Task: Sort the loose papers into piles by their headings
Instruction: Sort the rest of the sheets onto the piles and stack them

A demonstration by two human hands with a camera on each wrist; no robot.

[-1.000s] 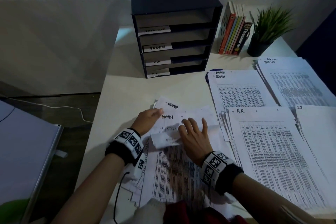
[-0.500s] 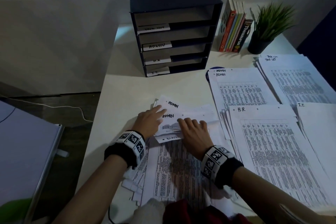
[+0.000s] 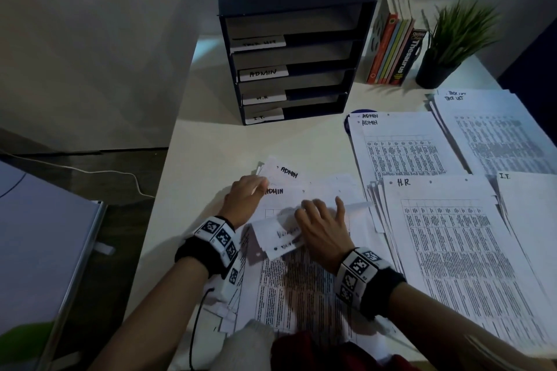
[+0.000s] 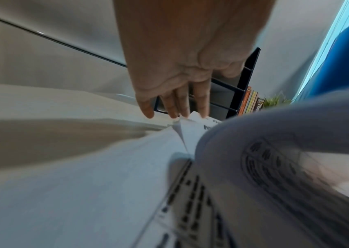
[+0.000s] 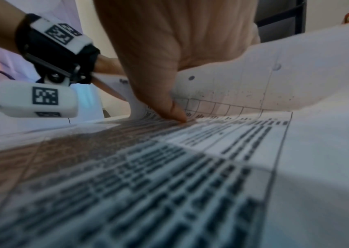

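A loose stack of printed sheets [image 3: 301, 283] lies in front of me, with two "ADMIN" headings showing at its top left. My left hand [image 3: 256, 190] rests straight fingers [image 4: 182, 107] on the stack's top-left corner. My right hand [image 3: 319, 214] holds several sheet tops [image 3: 280, 238] curled back toward me, fingers over them and thumb [image 5: 169, 104] beneath, pressing the page below. Sorted piles lie to the right: ADMIN [image 3: 398, 156], TASK LIST [image 3: 494, 135], H.R. [image 3: 452, 250] and I.T. [image 3: 533, 220].
A dark tray organiser [image 3: 295, 63] with labelled shelves stands at the back of the white desk [image 3: 211, 159]. Books [image 3: 394, 51] and a potted plant [image 3: 452, 39] are behind the piles. The desk's left edge drops to the floor beside a pale board [image 3: 39, 250].
My right hand's fingers have spread, and the turned-back sheet tops have curled further toward me. The left hand has stayed at the stack's corner.
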